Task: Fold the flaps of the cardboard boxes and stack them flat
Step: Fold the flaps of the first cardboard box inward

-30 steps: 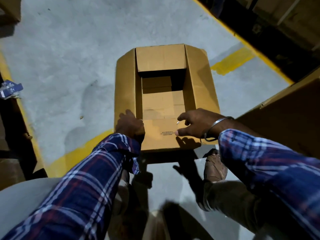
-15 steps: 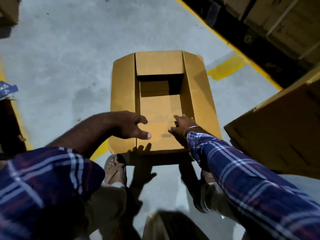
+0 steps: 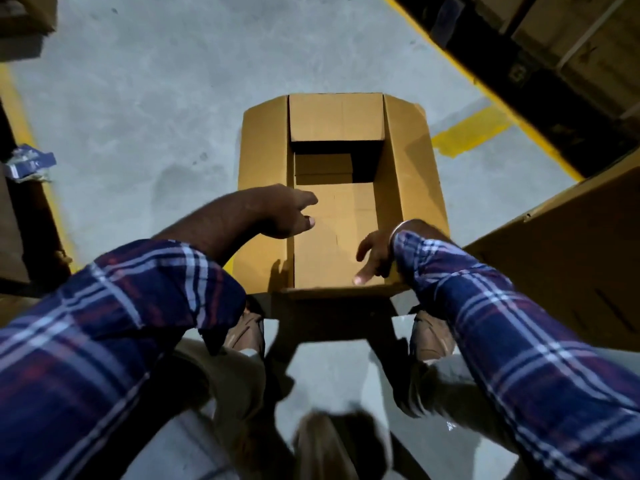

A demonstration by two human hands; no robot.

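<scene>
Sleeves of a blue plaid shirt fill the near corners, and between them the person's sandalled feet [image 3: 247,332] stand on the grey concrete floor [image 3: 156,98] just short of the cardboard box [image 3: 408,161]. The box stands on the floor, its top open, directly ahead of the feet. The right hand [image 3: 375,252] rests on the near flap by the right corner, fingers spread and loose, thumb pointing down toward the near edge, clamped on nothing; a metal bangle [image 3: 403,225] circles the wrist. The left hand [image 3: 285,211] hovers over the left side flap, fingers loosely curled with the thumb out, gripping nothing. Both long side flaps splay outward, and the far flap [image 3: 336,117] is tilted inward over the dark interior. To the right, another large carton [image 3: 568,258] stands near the box. Yellow painted lines [image 3: 471,131] cross the floor beyond, and a crumpled blue packet [image 3: 31,164] lies at the left edge.
</scene>
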